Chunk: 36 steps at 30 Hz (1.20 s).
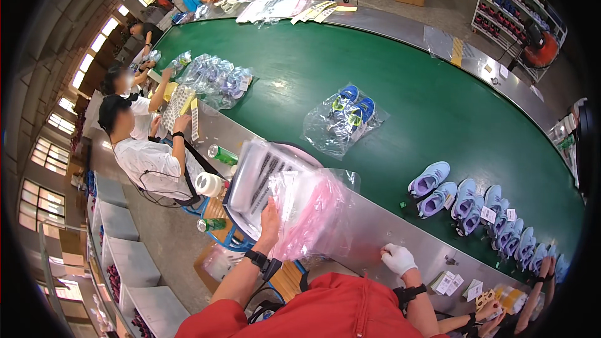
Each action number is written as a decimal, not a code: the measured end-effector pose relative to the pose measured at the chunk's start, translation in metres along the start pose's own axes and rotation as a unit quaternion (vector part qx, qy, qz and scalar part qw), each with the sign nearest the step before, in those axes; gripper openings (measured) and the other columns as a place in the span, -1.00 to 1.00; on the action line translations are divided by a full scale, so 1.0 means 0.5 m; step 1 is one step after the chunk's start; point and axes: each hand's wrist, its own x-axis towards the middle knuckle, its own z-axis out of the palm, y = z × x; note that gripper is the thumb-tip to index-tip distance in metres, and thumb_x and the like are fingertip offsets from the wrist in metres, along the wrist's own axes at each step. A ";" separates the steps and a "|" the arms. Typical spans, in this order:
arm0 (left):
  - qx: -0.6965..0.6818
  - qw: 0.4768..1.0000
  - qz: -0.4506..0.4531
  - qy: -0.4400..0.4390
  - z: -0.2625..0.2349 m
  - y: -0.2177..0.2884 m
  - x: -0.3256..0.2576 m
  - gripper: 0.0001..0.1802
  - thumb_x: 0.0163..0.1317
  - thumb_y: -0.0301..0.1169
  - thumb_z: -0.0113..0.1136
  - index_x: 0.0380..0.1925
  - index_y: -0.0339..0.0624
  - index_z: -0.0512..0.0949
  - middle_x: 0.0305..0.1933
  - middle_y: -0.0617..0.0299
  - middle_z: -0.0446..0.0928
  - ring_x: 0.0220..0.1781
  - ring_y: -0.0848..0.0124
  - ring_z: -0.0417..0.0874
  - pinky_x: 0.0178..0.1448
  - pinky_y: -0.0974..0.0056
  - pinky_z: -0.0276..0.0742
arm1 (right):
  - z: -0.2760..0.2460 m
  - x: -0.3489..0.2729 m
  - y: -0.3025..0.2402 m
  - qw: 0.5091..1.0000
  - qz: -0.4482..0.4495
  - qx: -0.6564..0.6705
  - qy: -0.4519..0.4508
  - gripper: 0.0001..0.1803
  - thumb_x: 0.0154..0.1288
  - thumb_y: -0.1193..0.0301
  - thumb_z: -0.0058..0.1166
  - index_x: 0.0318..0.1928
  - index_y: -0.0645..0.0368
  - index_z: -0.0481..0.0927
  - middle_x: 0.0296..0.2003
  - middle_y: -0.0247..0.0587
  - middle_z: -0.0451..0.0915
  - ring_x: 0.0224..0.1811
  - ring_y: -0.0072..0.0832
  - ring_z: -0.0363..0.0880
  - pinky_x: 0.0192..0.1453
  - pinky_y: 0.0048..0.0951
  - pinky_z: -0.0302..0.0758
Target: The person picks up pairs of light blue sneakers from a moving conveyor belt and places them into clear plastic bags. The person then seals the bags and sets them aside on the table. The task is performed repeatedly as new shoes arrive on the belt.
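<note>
My bare left hand (270,220) is closed on the left edge of a bundle of clear and pink plastic bags (313,213). The bundle lies over the metal edge of the belt table. My right hand (398,258), in a white glove, rests at the metal edge with its fingers curled; whether anything is inside them is hidden. Beyond my left hand, a stack of clear bags (266,175) sits in a round-rimmed holder. A bagged pair of blue shoes (350,112) lies on the green belt (282,106). Light-blue shoes (432,188) stand in a row on the belt at the right.
Tags (447,283) lie on the metal ledge, right of my glove. Another person's hands (491,310) work at lower right. Green cans (222,154) and a white roll (208,184) stand at left. Co-workers (150,138) sit along the belt, near bagged shoes (213,78).
</note>
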 end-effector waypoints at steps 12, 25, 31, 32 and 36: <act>-0.080 0.975 -0.149 -0.144 0.029 0.059 -0.047 -0.63 0.28 -0.20 0.10 -0.14 -0.33 0.48 -0.23 0.25 0.54 -0.22 0.54 0.50 -0.13 0.38 0.44 | -0.001 -0.007 0.026 1.000 -0.005 -0.005 -0.015 -0.71 0.12 0.19 -0.09 -0.26 0.02 0.60 -0.32 -0.03 0.61 -0.19 -0.08 0.56 -0.08 -0.18 0.47; 0.037 0.996 0.026 -0.078 -0.051 0.177 -0.006 -0.76 0.16 -0.34 0.20 -0.22 -0.24 0.53 -0.28 0.30 0.54 -0.26 0.57 0.49 -0.17 0.43 0.40 | -0.014 -0.037 0.064 1.000 0.013 0.002 0.010 -0.71 0.11 0.19 -0.08 -0.25 0.01 0.61 -0.30 -0.02 0.61 -0.17 -0.09 0.56 -0.06 -0.19 0.47; -0.249 0.956 -0.020 -0.154 -0.043 0.457 -0.061 -0.60 0.28 -0.16 -0.01 -0.04 -0.22 0.46 -0.16 0.21 0.55 -0.22 0.39 0.59 -0.05 0.29 0.50 | -0.050 -0.023 0.070 0.995 -0.032 0.060 0.073 -0.72 0.12 0.20 -0.05 -0.28 0.07 0.60 -0.34 0.01 0.60 -0.19 -0.07 0.56 -0.10 -0.20 0.48; -0.245 0.954 -0.016 -0.170 -0.019 0.499 -0.086 -0.62 0.28 -0.16 -0.02 -0.06 -0.21 0.46 -0.16 0.20 0.56 -0.23 0.39 0.59 -0.06 0.30 0.51 | -0.064 -0.017 0.064 0.991 -0.043 0.100 0.081 -0.72 0.14 0.21 -0.05 -0.29 0.10 0.60 -0.36 -0.02 0.60 -0.21 -0.12 0.57 -0.12 -0.24 0.48; -0.230 0.918 -0.002 -0.323 0.113 0.528 -0.144 -0.68 0.29 -0.15 -0.04 -0.19 -0.14 0.49 -0.16 0.19 0.57 -0.27 0.43 0.59 -0.18 0.37 0.52 | -0.164 -0.025 -0.050 0.920 -0.107 0.373 0.051 -0.74 0.25 0.29 -0.03 -0.21 0.24 0.53 -0.37 -0.21 0.59 -0.26 -0.46 0.58 -0.20 -0.48 0.47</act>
